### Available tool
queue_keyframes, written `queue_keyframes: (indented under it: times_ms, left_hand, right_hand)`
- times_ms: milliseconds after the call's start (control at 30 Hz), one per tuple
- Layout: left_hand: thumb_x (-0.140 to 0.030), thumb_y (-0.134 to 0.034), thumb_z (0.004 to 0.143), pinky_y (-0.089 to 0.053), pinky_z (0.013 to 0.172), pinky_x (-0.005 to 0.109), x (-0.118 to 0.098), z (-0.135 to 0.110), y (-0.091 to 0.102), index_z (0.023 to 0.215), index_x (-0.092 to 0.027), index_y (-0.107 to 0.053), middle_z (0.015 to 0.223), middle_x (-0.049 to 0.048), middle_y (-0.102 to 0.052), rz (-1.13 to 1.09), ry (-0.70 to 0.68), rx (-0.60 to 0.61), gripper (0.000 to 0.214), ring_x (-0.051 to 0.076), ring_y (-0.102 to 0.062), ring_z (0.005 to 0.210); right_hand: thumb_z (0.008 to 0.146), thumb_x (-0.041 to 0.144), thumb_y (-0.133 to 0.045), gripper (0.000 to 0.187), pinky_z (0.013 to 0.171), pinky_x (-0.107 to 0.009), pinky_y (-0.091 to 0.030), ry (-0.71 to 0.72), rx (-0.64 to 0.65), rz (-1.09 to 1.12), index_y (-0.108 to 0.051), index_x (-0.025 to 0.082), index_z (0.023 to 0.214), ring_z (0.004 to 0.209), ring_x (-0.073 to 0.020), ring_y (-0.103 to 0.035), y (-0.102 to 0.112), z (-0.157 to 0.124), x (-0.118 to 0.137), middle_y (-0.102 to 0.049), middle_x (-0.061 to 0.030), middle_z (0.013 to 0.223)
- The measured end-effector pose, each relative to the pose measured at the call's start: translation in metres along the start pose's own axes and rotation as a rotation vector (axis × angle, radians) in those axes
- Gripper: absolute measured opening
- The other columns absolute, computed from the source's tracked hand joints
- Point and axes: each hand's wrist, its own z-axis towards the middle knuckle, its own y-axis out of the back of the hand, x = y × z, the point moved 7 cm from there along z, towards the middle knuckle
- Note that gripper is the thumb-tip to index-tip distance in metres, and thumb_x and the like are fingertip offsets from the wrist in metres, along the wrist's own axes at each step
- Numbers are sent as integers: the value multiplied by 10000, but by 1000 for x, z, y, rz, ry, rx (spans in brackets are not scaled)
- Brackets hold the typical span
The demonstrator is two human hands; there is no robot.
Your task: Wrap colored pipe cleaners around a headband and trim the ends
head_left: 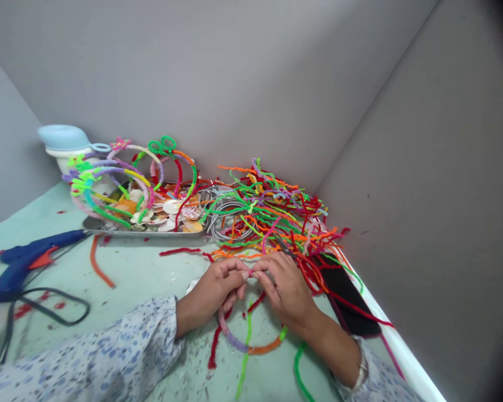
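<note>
the left hand (pixel 224 285) and the right hand (pixel 285 290) are meeting near the middle of the table (pixel 138 279), fingertips almost touching. each is closing thumb and forefinger tightly on a tiny pink strip (pixel 251 273), which is showing only as a speck between them. just below, on the near side, a fuzzy ring (pixel 235 343) in pink, purple, orange and green is curving under the hands (whether the pink strip is joining it, i cannot tell, as the fingers are hiding the far part). a light green strip (pixel 243 374) is crossing the ring, a red strip (pixel 214 349) is lying at its left, and a green strip (pixel 300 371) is curling to the right. on the far side, a tangled heap of fuzzy strips (pixel 272 206) is spreading beside a coil of wire (pixel 218 223). farther left, a metal tray (pixel 151 233) is holding shells (pixel 171 206) and several fuzzy hoops (pixel 179 177), with a blue-lidded cup (pixel 65 137) standing behind. a blue glue gun (pixel 37 248) is resting at the left, and a dark phone (pixel 354 310) is lying along the right edge.
</note>
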Motion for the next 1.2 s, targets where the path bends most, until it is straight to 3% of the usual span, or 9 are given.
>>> queue_keyframes:
  times_ms: [400, 700, 933, 1100, 1200]
  left_hand:
    - [-351, -576, 831, -287, 267, 125, -2, -2, -1, 816, -164, -541, 530, -67, -520, -48, -3, 14, 191, 26, -328, 285]
    - [-358, -580, 829, -238, 278, 119, -3, -3, -2, 805, -167, -523, 503, -73, -521, -5, -7, 12, 201, 18, -310, 283]
    - [-345, -577, 830, -230, 282, 126, -4, -3, -3, 786, -168, -519, 488, -79, -492, -30, -8, 11, 191, 18, -288, 279]
    - [-297, -545, 843, -225, 285, 107, -5, -2, 2, 900, -186, -533, 523, -88, -471, -114, 5, -41, 125, 19, -280, 306]
    - [-293, -559, 839, -220, 285, 100, -7, -2, 3, 1005, -213, -518, 517, -102, -450, -120, -6, -60, 189, 25, -269, 311]
  right_hand:
    - [869, 189, -595, 70, 795, -360, -477, -58, -60, 197, -629, 220, 922, 895, -209, -584, 2, -2, -9, -639, -47, 903]
    - [890, 188, -552, 57, 766, -360, -450, -55, -11, 172, -604, 207, 880, 848, -206, -563, 3, 0, -3, -624, -46, 866]
    - [877, 206, -567, 38, 751, -361, -473, -31, -65, 151, -601, 217, 890, 850, -214, -585, 6, -2, 0, -639, -46, 863]
    - [806, 236, -665, 485, 900, -416, -478, -215, -133, 224, -471, 229, 1250, 1003, -237, -606, 1, -7, -21, -638, -75, 1064]
    - [812, 214, -649, 480, 909, -427, -481, -299, -125, 231, -476, 227, 1260, 1015, -239, -610, -5, -9, -30, -641, -81, 1075]
